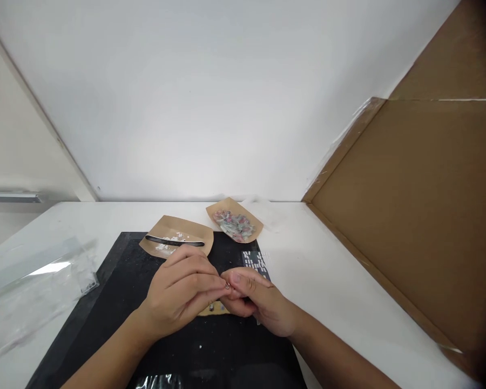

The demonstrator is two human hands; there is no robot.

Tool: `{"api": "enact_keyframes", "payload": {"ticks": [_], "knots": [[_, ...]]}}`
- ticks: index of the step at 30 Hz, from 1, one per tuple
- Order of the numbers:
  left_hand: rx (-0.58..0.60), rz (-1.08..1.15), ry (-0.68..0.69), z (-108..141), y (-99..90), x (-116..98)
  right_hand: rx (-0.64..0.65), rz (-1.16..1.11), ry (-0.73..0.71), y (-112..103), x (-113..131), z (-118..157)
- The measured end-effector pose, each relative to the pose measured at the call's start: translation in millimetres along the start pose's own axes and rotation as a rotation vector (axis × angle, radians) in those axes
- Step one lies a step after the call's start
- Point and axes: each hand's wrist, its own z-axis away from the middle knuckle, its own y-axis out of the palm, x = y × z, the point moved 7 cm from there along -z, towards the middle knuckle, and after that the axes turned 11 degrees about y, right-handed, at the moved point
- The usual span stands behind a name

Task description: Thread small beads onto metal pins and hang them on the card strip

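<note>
My left hand (186,286) and my right hand (259,297) meet over the black mat (141,281), fingertips pinched together. Between them is a tiny ring-like metal piece (227,286), largely hidden by the fingers. Below the hands, a yellowish flat piece (213,309) with small bits on it shows in part. Just beyond my right hand lies a dark card (254,259) with rows of white stickers or labels. A black tweezers-like stick (174,242) rests across the brown paper tray (198,231) behind my left hand, among small white scraps.
A second paper tray (223,204) at the back holds several small plastic-wrapped pieces. Clear plastic bags (36,297) spread over the table's left side; thin plastic film (265,213) lies behind the second tray. A cardboard panel (409,216) stands along the right; a white wall closes the back.
</note>
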Motion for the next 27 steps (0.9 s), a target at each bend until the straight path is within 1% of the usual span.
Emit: {"api": "enact_keyframes", "payload": {"ticks": [8, 14, 20, 27], "knots": [[0.087, -0.1, 0.038, -0.6, 3.0, -3.2, 0.005, 0.033, -0.013, -1.3, 2.5, 0.8], [0.099, -0.122, 0.057, 0.7, 3.5, -6.0, 0.015, 0.04, -0.031, 1.0, 6.2, 3.3], [0.039, -0.103, 0.087, -4.7, 0.6, -10.1, 0.017, 0.055, -0.053, 1.4, 7.2, 3.6], [0.068, -0.095, 0.071, 1.5, 4.8, -5.3, 0.019, 0.09, -0.06, -1.4, 6.1, 1.9]]}}
